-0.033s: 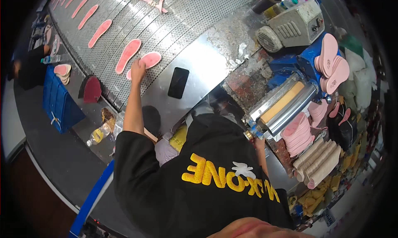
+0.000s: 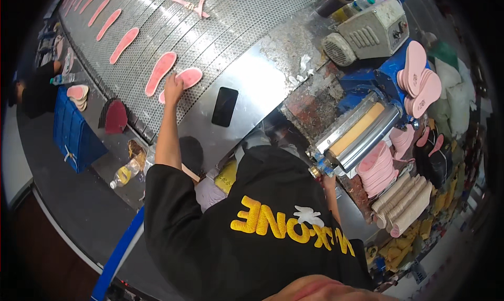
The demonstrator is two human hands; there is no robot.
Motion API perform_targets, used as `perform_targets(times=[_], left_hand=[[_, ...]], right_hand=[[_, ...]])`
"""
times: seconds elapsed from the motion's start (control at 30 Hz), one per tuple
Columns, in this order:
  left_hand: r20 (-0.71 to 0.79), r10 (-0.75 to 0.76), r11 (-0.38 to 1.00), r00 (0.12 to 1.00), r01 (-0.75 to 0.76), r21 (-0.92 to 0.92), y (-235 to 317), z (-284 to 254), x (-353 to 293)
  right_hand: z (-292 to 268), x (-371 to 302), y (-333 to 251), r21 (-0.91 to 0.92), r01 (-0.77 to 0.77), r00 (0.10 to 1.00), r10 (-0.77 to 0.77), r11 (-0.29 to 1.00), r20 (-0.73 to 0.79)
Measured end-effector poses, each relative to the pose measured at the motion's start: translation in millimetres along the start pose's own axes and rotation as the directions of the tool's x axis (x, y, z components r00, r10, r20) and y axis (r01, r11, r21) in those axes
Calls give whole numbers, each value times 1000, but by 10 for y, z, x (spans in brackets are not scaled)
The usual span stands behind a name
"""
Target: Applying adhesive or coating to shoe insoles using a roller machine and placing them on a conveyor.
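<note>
My left hand point(image 2: 173, 87) is closed over the middle of a pink insole point(image 2: 191, 77) lying on the perforated metal conveyor belt point(image 2: 210, 54). That insole's two ends show on either side of my fingers. Just beyond it, a second pink insole point(image 2: 160, 72) lies flat on the belt. On the right, my right hand point(image 2: 329, 182) is beside the end of a roller machine point(image 2: 362, 135) with a shiny metal roller. Its fingers are mostly hidden by the machine, so I cannot make out what they touch.
More insoles run up the belt's left side. A black phone point(image 2: 225, 107) rests on the metal ledge. Pink insole stacks point(image 2: 377, 170) and beige rolled pieces point(image 2: 401, 201) stand at right, below a grey motor point(image 2: 370, 30). At left are a blue box point(image 2: 76, 130), a bottle point(image 2: 125, 174) and another person point(image 2: 39, 88).
The whole view has shifted very slightly. My left hand stays on the same insole, and my right hand remains beside the roller machine.
</note>
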State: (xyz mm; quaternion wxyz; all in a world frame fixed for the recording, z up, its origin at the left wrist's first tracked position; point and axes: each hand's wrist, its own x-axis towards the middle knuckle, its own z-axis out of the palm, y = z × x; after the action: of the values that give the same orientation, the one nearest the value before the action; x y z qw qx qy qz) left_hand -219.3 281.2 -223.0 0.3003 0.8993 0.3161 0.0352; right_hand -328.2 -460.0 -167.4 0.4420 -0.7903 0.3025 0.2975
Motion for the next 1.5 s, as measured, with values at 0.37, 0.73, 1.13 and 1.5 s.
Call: perform_targets(times=[0.37, 0.73, 1.13, 1.5], left_hand=[[123, -104, 915, 987, 46, 402, 199, 122, -280], [213, 49, 937, 976, -119, 330, 110, 242, -839], [254, 14, 916, 967, -114, 385, 537, 233, -987], [188, 305, 952, 933, -297, -73, 1893, 346, -1523]], right_hand=[[128, -239, 92, 48, -1, 999, 3, 999, -34], [166, -51, 405, 172, 34, 998, -43, 985, 45], [216, 131, 511, 206, 28, 998, -39, 978, 51], [88, 53, 569, 49, 97, 992, -92, 994, -84]])
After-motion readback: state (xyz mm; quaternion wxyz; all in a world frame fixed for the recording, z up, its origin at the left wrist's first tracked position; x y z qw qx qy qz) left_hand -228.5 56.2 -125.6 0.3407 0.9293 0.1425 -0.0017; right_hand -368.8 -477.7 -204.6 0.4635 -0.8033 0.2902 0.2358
